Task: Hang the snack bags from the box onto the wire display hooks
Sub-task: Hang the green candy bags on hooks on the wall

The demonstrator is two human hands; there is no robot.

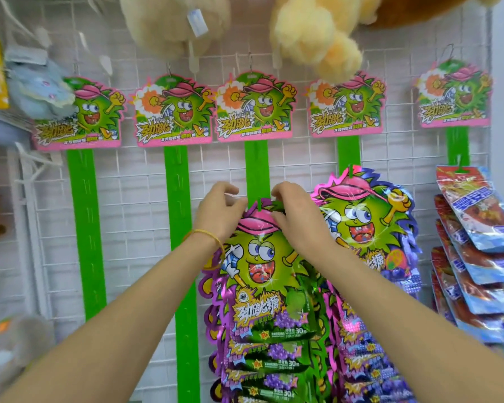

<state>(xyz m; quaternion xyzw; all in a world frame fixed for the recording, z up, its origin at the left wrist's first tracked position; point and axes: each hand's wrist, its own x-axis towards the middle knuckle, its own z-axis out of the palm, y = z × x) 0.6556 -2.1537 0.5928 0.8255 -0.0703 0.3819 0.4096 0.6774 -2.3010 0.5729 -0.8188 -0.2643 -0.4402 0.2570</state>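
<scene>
Seemingly, left hand [220,212] and right hand [298,219] pinch snack bag [262,266].

The front snack bag [262,266], glossy green with a spiky cartoon face, pink cap and jagged purple border, sits upright against the middle green strip [256,161]. The left hand [218,210] and right hand [297,216] pinch its top. Matching bags [274,365] overlap below it, down the strip's lower end.

The left hand [220,212] and right hand [298,219] hide the top of the snack bag [262,271]; the plush toys [312,33] are cut by the upper edge; the far left is blurred.
</scene>
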